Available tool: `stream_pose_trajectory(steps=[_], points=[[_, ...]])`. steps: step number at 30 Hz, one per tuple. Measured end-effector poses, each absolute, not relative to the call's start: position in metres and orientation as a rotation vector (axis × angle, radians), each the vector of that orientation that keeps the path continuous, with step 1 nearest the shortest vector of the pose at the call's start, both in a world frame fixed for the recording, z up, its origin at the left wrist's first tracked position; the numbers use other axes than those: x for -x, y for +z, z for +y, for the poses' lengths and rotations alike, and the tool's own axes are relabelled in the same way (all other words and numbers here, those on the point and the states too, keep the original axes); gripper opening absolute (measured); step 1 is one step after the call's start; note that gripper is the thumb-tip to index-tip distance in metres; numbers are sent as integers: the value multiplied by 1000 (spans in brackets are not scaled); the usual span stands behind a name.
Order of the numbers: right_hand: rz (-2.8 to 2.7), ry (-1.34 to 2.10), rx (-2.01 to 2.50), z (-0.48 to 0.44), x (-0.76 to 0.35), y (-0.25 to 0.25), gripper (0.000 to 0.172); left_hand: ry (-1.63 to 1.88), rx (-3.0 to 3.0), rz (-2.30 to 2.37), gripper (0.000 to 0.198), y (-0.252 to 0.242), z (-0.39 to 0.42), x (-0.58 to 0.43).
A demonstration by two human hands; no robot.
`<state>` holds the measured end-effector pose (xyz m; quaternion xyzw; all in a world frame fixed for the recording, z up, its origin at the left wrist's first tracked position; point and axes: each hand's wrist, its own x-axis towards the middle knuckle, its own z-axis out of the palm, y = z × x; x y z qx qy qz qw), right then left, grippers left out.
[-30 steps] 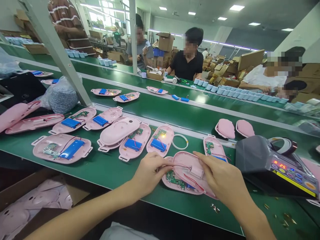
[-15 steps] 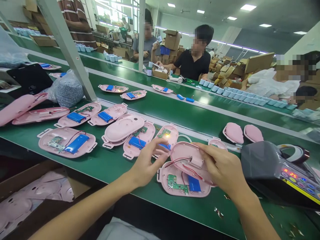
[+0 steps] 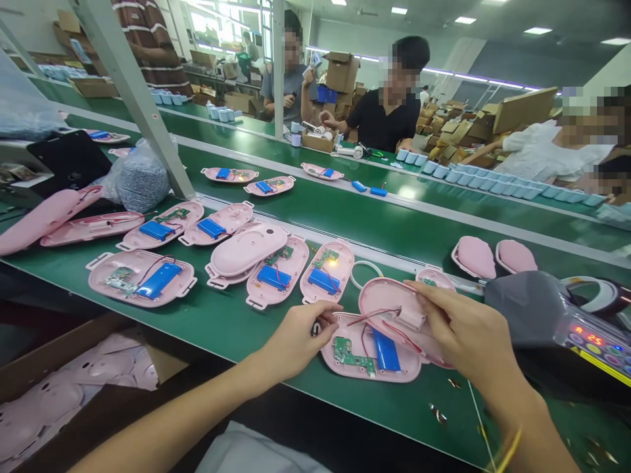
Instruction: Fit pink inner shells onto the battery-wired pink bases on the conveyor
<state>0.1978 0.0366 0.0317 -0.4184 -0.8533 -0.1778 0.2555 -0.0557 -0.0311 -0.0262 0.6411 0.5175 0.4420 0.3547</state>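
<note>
Plastic cover (image 3: 382, 295), pale pink and rounded, with thin red and dark wires, sits in my right hand (image 3: 466, 325), pinched at its right edge, tilted above a pale pink oval plastic shell (image 3: 400, 371) on the green worktop (image 3: 236, 332). My left hand (image 3: 296, 335) curls at the shell's left end, and I cannot tell whether it grips. A green circuit board (image 3: 352, 355) and a flat blue block (image 3: 386, 351) lie inside the shell.

Pink cover (image 3: 379, 294); pink casing (image 3: 409, 360); blue battery (image 3: 387, 351); green circuit board (image 3: 342, 349); brown shirt (image 3: 148, 36), white-striped.
</note>
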Motion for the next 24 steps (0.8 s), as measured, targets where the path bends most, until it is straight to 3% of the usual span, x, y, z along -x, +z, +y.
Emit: stream_pose_trajectory(steps=[5,14,24], points=[[-2357,-549,1053,36,-208,34,33,1153,-1678,1289,22,-28,-33,54],[-2530,-350,886,30,-188,41,35,1667,-2326,1440,20,-27,-26,42],[-2398,-409,953,37,-166,40,35,1735,-2140,1262,18,-37,-11,41]])
